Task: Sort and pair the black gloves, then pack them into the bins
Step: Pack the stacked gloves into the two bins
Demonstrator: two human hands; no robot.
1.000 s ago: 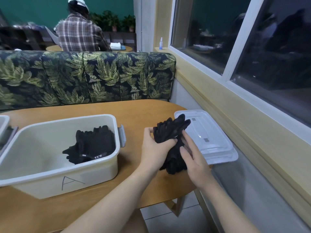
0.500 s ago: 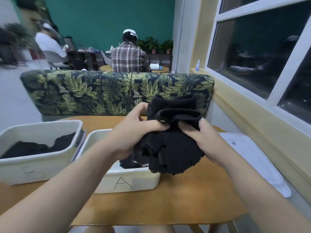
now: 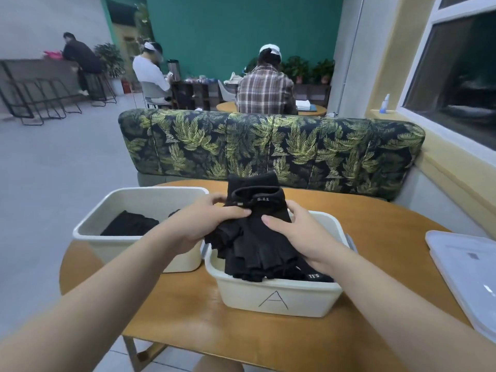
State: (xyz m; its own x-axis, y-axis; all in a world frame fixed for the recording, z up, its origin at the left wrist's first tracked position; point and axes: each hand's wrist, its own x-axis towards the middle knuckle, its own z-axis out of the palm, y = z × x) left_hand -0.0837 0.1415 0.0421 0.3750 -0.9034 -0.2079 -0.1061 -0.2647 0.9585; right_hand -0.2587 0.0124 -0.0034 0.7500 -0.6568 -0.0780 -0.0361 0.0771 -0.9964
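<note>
Fingers of left hand (image 3: 206, 226) and right hand (image 3: 298, 237) clutch gloves (image 3: 255, 237) over bin A (image 3: 279, 299).

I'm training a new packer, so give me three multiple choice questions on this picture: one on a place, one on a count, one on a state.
1. Where is the held bundle of black gloves?
A. over the bin marked A
B. on the clear lid
C. on the sofa

2. How many bins are on the table?
A. one
B. two
C. four

3. How are the hands?
A. both idle
B. one holds
C. both grip the bundle

Answers: 1 A, it hangs above that bin's opening. 2 B, bin A and the left bin. 3 C, left hand and right hand clasp it.
</note>
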